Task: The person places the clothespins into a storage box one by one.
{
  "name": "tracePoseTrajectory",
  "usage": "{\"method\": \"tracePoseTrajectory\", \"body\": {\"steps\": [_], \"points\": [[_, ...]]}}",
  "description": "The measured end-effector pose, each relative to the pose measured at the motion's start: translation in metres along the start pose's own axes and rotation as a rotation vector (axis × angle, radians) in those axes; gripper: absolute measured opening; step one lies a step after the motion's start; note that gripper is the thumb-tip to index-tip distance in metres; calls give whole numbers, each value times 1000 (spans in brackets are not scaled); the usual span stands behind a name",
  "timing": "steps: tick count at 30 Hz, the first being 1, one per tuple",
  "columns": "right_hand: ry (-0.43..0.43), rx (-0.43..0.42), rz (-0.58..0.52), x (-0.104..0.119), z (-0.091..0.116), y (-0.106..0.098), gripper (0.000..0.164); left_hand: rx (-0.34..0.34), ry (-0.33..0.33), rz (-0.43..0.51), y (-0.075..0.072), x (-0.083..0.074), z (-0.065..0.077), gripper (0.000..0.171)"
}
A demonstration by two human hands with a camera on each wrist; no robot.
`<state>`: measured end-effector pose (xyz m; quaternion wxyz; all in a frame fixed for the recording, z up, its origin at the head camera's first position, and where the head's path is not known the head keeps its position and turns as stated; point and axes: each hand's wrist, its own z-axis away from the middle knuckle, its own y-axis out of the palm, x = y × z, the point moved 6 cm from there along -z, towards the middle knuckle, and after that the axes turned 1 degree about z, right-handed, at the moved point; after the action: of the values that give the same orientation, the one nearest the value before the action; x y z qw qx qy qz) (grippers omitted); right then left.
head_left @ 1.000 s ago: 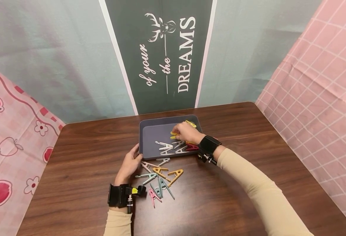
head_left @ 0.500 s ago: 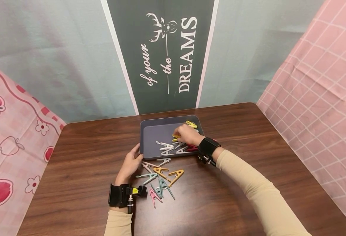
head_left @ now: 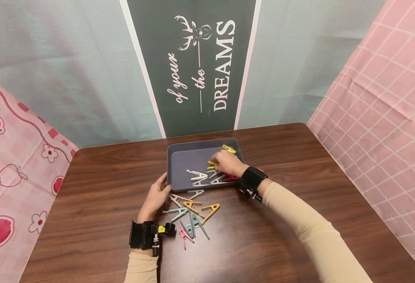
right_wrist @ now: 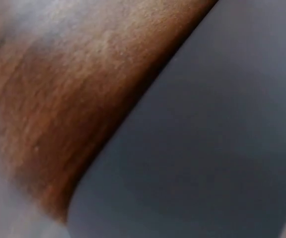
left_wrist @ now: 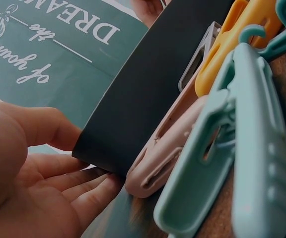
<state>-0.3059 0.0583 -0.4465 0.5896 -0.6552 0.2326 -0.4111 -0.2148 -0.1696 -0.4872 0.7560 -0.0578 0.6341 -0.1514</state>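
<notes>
Since a second ago, the right hand (head_left: 225, 162) has slid slightly rightward inside the tray, bringing along a yellow clip (head_left: 212, 162). That clip is low over the tray floor, its near end hidden by the fingers, which look pinched together on it. Around it in the grey tray (head_left: 186, 159) lie several white clips (head_left: 197, 175), a red clip (head_left: 230, 178) partly under the wrist, and a second yellow clip (head_left: 229, 149) near the far right corner. At the tray's near left corner, the left hand (head_left: 155, 199) has its grip clamped on the wall, as before. Just outside, on the brown worktop (head_left: 97, 181), are a pale pink clip (head_left: 174, 200), two orange clips (head_left: 212, 211), a mint clip (head_left: 179, 214) and a brighter pink clip (head_left: 183, 234). Behind the worktop hangs a printed curtain (head_left: 200, 122).
</notes>
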Motion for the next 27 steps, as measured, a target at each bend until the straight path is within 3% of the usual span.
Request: {"method": "tracePoseTrajectory", "body": {"steps": [8,17,27], "points": [[-21,-48,-25,7,15,-8,24,5,-26,11,1,2,-1,60],[-123,-102,-72,25,40,-8,23,-2,-34,-10,0,1,-1,61],[-141,-232,-123,39,64,-13,23,-7,-28,-13,0,1,-1,60]]}}
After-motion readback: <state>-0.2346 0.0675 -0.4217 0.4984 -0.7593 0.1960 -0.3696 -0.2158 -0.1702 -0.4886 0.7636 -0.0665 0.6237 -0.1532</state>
